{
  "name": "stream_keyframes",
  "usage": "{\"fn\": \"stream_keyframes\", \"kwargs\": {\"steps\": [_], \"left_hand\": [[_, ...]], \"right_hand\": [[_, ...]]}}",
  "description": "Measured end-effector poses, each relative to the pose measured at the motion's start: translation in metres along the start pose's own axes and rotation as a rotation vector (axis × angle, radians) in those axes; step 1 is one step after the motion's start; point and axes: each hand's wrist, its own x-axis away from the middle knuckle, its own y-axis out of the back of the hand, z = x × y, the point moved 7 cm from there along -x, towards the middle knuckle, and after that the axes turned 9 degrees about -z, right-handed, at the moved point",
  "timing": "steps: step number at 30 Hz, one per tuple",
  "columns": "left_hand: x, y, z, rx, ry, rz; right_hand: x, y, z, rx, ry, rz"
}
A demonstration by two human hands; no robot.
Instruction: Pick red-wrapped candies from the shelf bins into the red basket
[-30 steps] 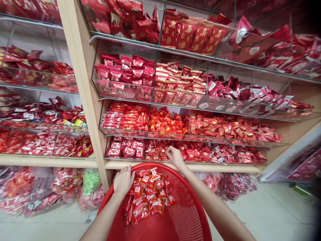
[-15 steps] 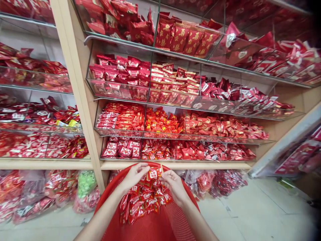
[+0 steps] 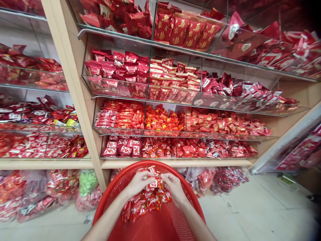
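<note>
A large red plastic basket stands at the bottom centre, with a heap of small red candy packets in it. Over that heap, my left hand is closed on the left side of a red packet with a white label. My right hand pinches the same packet at its right edge, thumb and fingers together. Both forearms reach in across the basket from the near side. The fingertips partly cover the packet.
Wooden shelving with clear-fronted compartments full of red packets rises behind the basket. Plastic bags of packets lie beneath it, one of them green. Pale floor tiles show at the right.
The labelled packet and both hands have come slightly down and nearer the heap. More of the basket's far rim shows. The view has shifted a little.
</note>
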Motion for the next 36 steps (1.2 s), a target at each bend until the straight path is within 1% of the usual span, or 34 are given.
{"fn": "stream_keyframes", "kwargs": {"steps": [5,7,9,12,16,18,21,24,26,27,28,29,30,31,32,33,34,35,36], "left_hand": [[0.008,-0.001,-0.002,0.125,0.098,0.040],[0.010,-0.003,-0.002,0.161,0.108,0.062],[0.010,-0.005,-0.004,0.180,0.084,0.070],[0.008,-0.006,-0.004,0.182,0.041,0.050],[0.005,-0.004,-0.003,0.154,0.004,0.010],[0.003,-0.002,-0.004,0.131,-0.005,-0.003],[0.001,-0.003,-0.010,0.087,0.007,0.013],[-0.004,-0.009,-0.021,-0.002,-0.032,0.049],[-0.008,-0.011,-0.028,-0.062,-0.045,0.079],[-0.010,-0.008,-0.029,-0.082,-0.040,0.071],[-0.013,0.000,-0.030,-0.102,-0.036,0.035],[-0.015,0.012,-0.031,-0.131,-0.039,-0.038],[-0.017,0.030,-0.032,-0.186,-0.069,-0.156],[-0.017,0.050,-0.034,-0.280,-0.118,-0.295],[-0.014,0.070,-0.035,-0.426,-0.156,-0.433],[-0.010,0.088,-0.035,-0.585,-0.167,-0.568],[-0.005,0.103,-0.032,-0.719,-0.155,-0.676],[-0.001,0.111,-0.029,-0.844,-0.145,-0.718],[0.002,0.116,-0.023,-0.967,-0.115,-0.722]], "right_hand": [[0.000,0.005,0.000,-0.013,0.017,-0.029],[-0.001,0.006,-0.001,-0.018,0.025,-0.040],[-0.003,0.009,-0.001,-0.012,0.041,-0.065],[-0.004,0.012,-0.002,0.021,0.066,-0.110],[-0.002,0.012,-0.005,0.001,0.049,-0.115],[-0.002,0.010,-0.006,-0.009,0.014,-0.084],[-0.004,0.003,-0.003,0.041,-0.016,0.015],[-0.008,-0.006,0.006,0.137,-0.004,0.138],[-0.011,-0.008,0.014,0.208,0.012,0.183],[-0.013,-0.005,0.018,0.237,0.029,0.174],[-0.015,0.001,0.023,0.260,0.049,0.145],[-0.018,0.008,0.028,0.276,0.071,0.101],[-0.020,0.017,0.032,0.290,0.091,0.055],[-0.022,0.026,0.034,0.303,0.107,0.015],[-0.025,0.035,0.035,0.317,0.112,-0.014],[-0.028,0.043,0.033,0.330,0.106,-0.031],[-0.031,0.049,0.031,0.343,0.093,-0.041],[-0.034,0.054,0.027,0.360,0.078,-0.046],[-0.037,0.057,0.023,0.381,0.069,-0.049]]}}
